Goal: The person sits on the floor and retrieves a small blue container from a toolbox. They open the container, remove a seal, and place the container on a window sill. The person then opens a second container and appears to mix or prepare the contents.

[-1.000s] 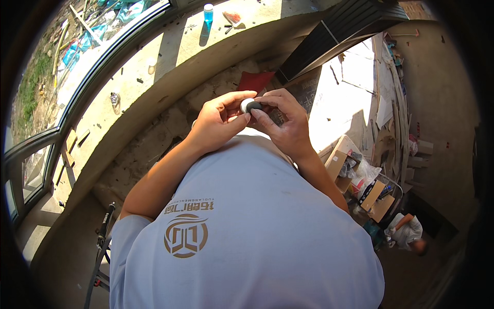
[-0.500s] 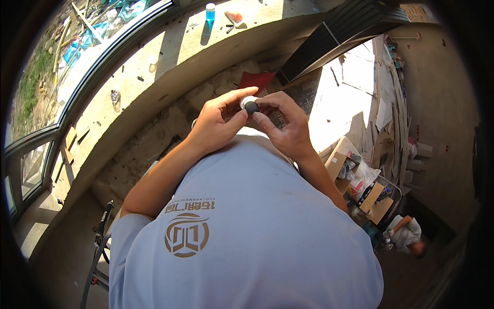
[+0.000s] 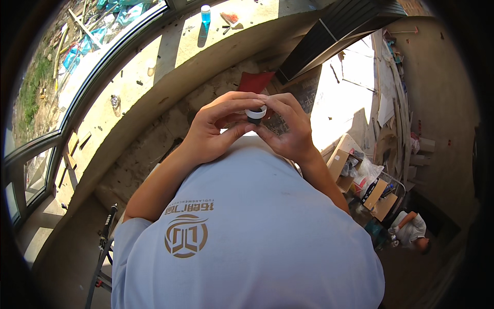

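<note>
A small round piece with a white rim and a dark body (image 3: 255, 119) is held up in front of my chest. I cannot tell its exact kind. My left hand (image 3: 212, 125) grips its left side between thumb and fingers. From the other side, my right hand (image 3: 292, 125) pinches it as well, and the fingertips of both hands meet above it. Part of the piece is hidden behind the fingers.
A sunlit ledge under the window carries a bottle of blue liquid (image 3: 206, 17) and scraps. A dark panel (image 3: 329, 36) leans beyond my hands near a red sheet (image 3: 256, 82). Cardboard boxes (image 3: 338, 160) lie at right, with another person (image 3: 410, 229) beyond.
The piece has turned in my fingers, so its white rim now faces up with the dark part below. My hands have drawn closer together around it.
</note>
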`<move>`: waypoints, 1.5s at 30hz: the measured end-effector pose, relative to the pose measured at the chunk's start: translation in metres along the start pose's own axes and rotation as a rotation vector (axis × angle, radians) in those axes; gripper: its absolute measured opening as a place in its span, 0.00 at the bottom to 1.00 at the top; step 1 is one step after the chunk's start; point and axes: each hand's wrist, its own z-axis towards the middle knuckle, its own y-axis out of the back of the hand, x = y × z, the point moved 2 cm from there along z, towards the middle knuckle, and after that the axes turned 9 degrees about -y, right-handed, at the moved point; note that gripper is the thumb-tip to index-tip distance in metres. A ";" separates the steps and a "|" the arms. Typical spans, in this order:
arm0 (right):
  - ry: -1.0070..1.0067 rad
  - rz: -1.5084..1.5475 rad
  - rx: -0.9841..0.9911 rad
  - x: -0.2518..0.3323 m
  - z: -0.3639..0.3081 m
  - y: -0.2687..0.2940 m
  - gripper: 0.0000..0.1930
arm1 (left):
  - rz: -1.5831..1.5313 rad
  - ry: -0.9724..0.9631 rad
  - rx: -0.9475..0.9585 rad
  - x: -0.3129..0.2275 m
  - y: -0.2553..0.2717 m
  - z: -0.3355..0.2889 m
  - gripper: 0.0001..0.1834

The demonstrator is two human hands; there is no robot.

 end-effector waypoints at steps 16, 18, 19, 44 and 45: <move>0.442 -0.086 -0.217 0.011 -0.003 0.005 0.25 | -0.178 -0.128 0.040 -0.022 -0.010 0.001 0.24; 0.469 -0.093 -0.222 0.013 -0.002 0.006 0.24 | -0.207 -0.139 0.047 -0.022 -0.010 0.001 0.24; 0.482 -0.093 -0.224 0.014 -0.002 0.007 0.23 | -0.214 -0.134 0.061 -0.021 -0.010 0.001 0.24; 0.477 -0.167 -0.085 0.024 0.001 0.017 0.15 | -0.142 -0.143 0.115 -0.018 -0.007 0.005 0.24; 0.478 -0.174 -0.082 0.024 0.001 0.018 0.15 | -0.139 -0.137 0.113 -0.019 -0.007 0.005 0.24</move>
